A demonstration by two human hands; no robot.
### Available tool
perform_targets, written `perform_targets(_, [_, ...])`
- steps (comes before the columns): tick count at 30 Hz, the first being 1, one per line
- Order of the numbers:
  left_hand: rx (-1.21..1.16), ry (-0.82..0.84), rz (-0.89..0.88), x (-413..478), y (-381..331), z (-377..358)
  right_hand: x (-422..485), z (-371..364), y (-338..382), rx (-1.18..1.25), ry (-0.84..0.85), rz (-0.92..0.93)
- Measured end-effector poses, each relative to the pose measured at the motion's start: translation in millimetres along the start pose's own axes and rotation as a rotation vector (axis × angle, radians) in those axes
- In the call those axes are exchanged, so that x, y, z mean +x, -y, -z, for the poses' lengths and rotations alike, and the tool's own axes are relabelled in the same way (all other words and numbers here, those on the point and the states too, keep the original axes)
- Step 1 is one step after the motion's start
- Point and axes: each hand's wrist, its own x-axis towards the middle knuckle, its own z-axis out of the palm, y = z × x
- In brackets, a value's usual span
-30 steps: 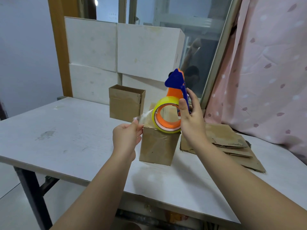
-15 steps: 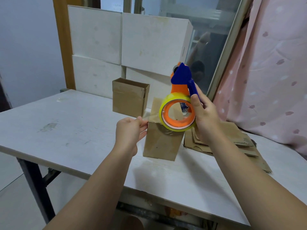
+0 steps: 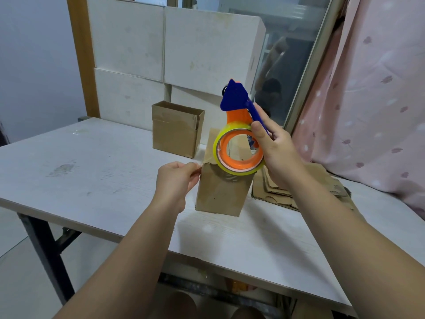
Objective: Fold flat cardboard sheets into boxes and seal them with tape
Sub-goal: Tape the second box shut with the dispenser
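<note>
A small brown cardboard box stands on the white table in front of me. My right hand grips an orange and blue tape dispenser with a yellowish tape roll, held just above the box top. My left hand pinches the free end of the clear tape at the box's upper left edge. A thin strip of tape runs from my left fingers to the roll.
A second brown box, open at the top, stands behind. Flat cardboard sheets lie stacked to the right. Large white boxes are piled at the back wall. A pink curtain hangs on the right.
My left hand has lowered the tape end onto the box's left top edge. The dispenser in my right hand has shifted slightly right and closer to the box top.
</note>
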Motion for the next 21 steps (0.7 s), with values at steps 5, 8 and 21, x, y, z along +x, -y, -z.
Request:
perform_targets(5, [-0.019,0.007,0.122,4,4,-1,-2,0,1,-0.01,-0.003,0.005])
perform_targets(8, [-0.081,0.046,0.248,8,6,0,-3,0,3,-0.019,-0.003,0.003])
perform_targets(21, [0.332,-0.115,-0.353,-25,32,-2,-3,-6,7,-0.031,-0.044,-0.015])
